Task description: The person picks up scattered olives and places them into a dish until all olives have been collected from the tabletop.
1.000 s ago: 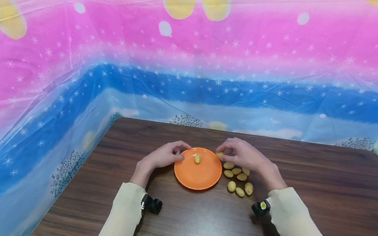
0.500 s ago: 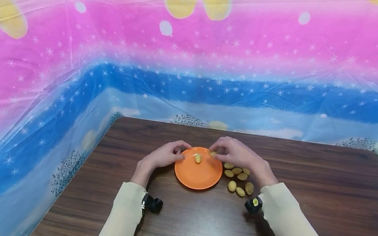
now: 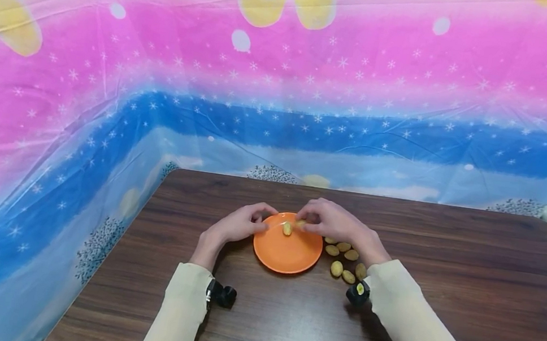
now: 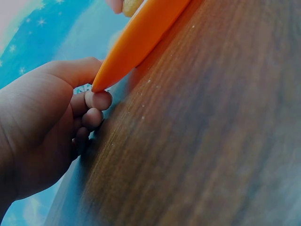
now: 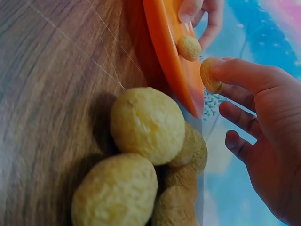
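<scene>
In the head view an orange plate (image 3: 286, 254) lies on the table with one small potato (image 3: 287, 229) near its far side. My left hand (image 3: 236, 224) pinches the plate's left rim, thumb on top and fingertips below, as the left wrist view shows. Between thumb and fingertips my right hand (image 3: 341, 224) holds another small potato (image 5: 211, 76), above the plate's far right part and close to the one lying there. Several more small, wrinkled, yellow-brown potatoes (image 5: 147, 125) sit in a group on the table, right of the plate, partly covered by my right hand and wrist.
The brown wooden table (image 3: 275, 324) ends at the back against a pink and blue patterned cloth (image 3: 282, 97). A small black camera is strapped to each wrist, near the pale sleeves (image 3: 188, 296).
My right hand has moved left with its potato, from beside the plate's right rim to over the plate. My left hand stays on the rim. The potato on the plate has not moved.
</scene>
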Demonstrator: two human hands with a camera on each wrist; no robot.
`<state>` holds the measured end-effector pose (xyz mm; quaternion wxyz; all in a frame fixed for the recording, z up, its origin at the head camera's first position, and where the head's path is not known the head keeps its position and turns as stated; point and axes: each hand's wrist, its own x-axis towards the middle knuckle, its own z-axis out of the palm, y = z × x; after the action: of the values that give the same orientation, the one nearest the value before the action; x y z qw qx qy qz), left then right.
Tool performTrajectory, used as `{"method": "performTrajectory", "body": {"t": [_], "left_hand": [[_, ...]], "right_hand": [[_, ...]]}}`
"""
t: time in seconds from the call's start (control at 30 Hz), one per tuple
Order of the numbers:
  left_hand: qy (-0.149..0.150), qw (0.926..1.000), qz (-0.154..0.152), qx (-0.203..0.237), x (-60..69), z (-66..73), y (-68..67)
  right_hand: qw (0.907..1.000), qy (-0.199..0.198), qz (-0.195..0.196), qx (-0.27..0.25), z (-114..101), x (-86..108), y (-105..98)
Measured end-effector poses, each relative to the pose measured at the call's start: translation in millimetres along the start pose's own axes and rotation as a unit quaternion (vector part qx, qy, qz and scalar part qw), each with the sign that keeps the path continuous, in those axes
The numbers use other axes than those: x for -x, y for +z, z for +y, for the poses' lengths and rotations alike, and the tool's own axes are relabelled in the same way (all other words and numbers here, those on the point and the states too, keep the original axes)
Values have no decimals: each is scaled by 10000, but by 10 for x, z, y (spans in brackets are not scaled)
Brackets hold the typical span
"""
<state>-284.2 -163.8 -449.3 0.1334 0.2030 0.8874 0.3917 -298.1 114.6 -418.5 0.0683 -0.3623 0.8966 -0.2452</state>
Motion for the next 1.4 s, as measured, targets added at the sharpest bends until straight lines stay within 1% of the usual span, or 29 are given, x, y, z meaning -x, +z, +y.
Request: {"method": "performTrajectory", "body": {"t": [0.27, 0.57, 0.8, 1.07, 1.4], "left_hand": [[52, 10000, 11, 36, -4, -13, 0], [16, 10000, -25, 34, -2, -6, 0], [72, 10000, -54, -8, -19, -20, -1], [47, 10000, -40, -29, -15, -18, -1], [-76, 10000, -25, -49, -1, 4, 1]], "right_hand": [[9999, 121, -33, 71, -22, -65, 51], [9997, 205, -46, 131, -2, -97, 106], [9998, 129, 20, 171, 24, -121, 152], [9997, 172, 61, 161, 29, -64, 136], [9997, 80, 189, 144, 66, 58, 69]]}}
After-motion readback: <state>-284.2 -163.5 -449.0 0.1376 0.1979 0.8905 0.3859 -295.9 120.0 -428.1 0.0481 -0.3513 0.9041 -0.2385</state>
